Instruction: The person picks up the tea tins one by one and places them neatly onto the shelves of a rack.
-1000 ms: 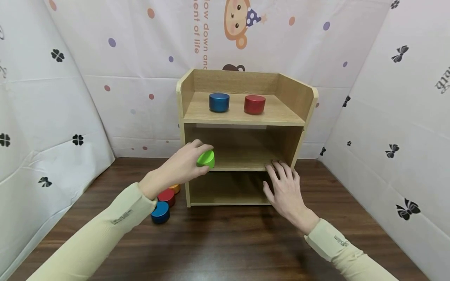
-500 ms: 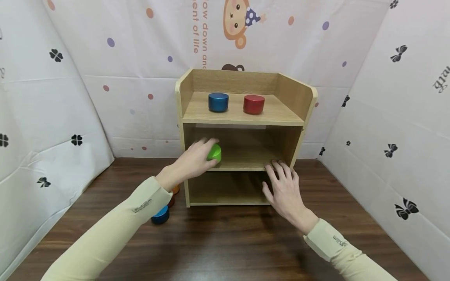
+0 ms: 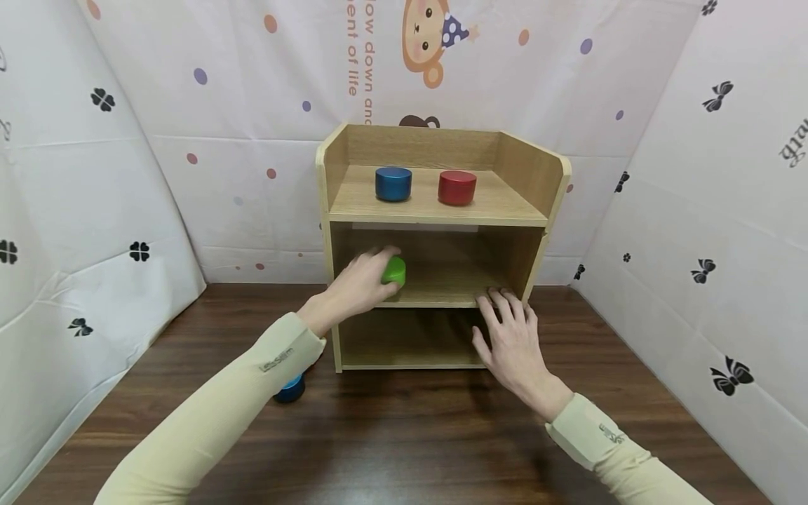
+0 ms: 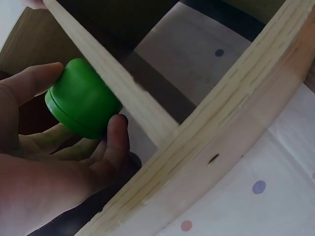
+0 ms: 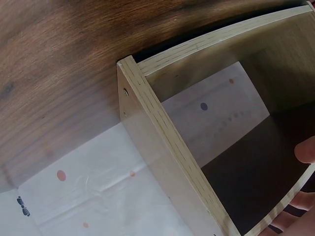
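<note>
A small green round tin (image 3: 395, 271) is pinched between the thumb and fingers of my left hand (image 3: 358, 286), at the left part of the middle compartment. The left wrist view shows the lidded green tin (image 4: 81, 101) close beside the middle board's edge. My right hand (image 3: 514, 347) rests its fingertips on the right front edge of the wooden shelf unit's (image 3: 438, 219) middle board, thumb below it. On the top shelf stand a blue tin (image 3: 393, 184) and, to its right, a red tin (image 3: 457, 188).
Partly behind the left sleeve, another blue tin (image 3: 290, 390) stands on the dark wooden table (image 3: 404, 435), left of the shelf unit. Patterned white cloth (image 3: 252, 175) hangs behind and along both sides.
My left hand has carried the green tin to the right and inward over the middle shelf. Its sleeve now covers the red tin on the table. The right hand has stayed put.
</note>
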Demonstrator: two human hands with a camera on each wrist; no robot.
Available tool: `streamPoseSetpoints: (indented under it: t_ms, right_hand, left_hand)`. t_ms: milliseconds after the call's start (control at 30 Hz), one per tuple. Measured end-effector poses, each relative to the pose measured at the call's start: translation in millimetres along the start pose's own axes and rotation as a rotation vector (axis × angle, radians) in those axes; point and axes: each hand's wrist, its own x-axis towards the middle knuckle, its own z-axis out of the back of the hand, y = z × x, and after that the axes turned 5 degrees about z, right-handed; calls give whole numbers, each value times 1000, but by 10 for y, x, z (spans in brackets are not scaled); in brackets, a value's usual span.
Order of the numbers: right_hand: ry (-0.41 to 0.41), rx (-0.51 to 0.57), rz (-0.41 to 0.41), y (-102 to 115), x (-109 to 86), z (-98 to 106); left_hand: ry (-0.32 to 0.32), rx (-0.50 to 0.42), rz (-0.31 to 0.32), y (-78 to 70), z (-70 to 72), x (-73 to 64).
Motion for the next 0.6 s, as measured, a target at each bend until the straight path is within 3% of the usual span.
streamPoseSetpoints:
  t_ms: [600]
  right_hand:
    - [3, -5, -2, 1, -2, -6]
  left_hand:
    - [29, -18, 19, 21, -85, 58]
